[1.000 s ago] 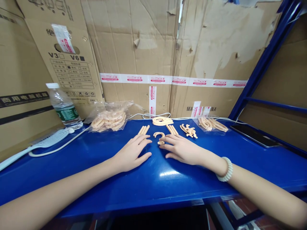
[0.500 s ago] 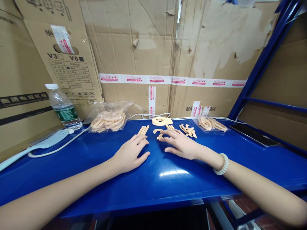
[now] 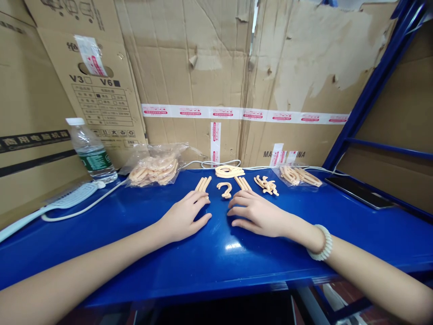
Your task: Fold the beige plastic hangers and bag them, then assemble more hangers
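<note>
My left hand lies open on the blue table, fingers spread, its fingertips at the near ends of several beige sticks. Over on the other side, my right hand is also open, palm down, just below a second group of beige sticks; a pale beaded bracelet circles that wrist. Between the two groups sits a small beige hook-shaped piece. Behind it is a stack of rounded beige triangular frames. To the right lies a pile of small beige hooks. Neither hand holds anything visible.
Clear bags of beige pieces lie at left and right. A water bottle and a pale blue handled object with a slotted head are at left. A dark phone-like slab rests at right. Cardboard stands behind.
My right hand has drawn back toward me and slightly right, uncovering the hook-shaped piece and the right group of sticks. My left hand has stayed nearly still.
</note>
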### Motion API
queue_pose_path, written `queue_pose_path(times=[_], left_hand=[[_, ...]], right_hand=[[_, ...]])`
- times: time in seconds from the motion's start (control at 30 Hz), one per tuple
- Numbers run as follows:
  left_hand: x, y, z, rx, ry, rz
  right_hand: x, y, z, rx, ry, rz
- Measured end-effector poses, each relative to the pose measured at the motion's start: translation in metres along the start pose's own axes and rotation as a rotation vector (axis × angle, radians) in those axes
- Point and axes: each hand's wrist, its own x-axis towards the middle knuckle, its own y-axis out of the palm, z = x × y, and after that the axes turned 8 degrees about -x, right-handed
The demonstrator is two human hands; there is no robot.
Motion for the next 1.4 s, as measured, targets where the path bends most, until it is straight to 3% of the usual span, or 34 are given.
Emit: queue_pose_path(times=[0.37,0.8,0.93,1.03,1.1,1.2,1.4], left_hand=[[0.003,-0.008,-0.008,-0.07,0.315,0.091],[0.004,-0.009,-0.007,-0.082,0.326,0.104],[0.003,-0.008,-0.007,-0.103,0.321,0.096],[0.003,-0.008,-0.007,-0.118,0.304,0.093],[0.002,-0.008,-0.007,-0.129,0.3,0.091],[0.002,-0.008,-0.007,-0.138,0.3,0.092],[0.003,-0.01,-0.007,-0.14,0.296,0.109]], right_hand=[[-0.001,0.001,-0.001,0.032,0.017,0.043],[-0.002,0.002,0.001,0.038,0.015,0.022],[0.0,0.001,-0.002,0.123,0.009,-0.112],[0.01,-0.002,-0.02,0.196,0.089,-0.293],[0.025,-0.004,-0.043,0.154,0.188,-0.331],[0.054,-0.003,-0.083,-0.016,0.318,-0.184],[0.101,0.017,-0.138,-0.108,0.332,-0.007]])
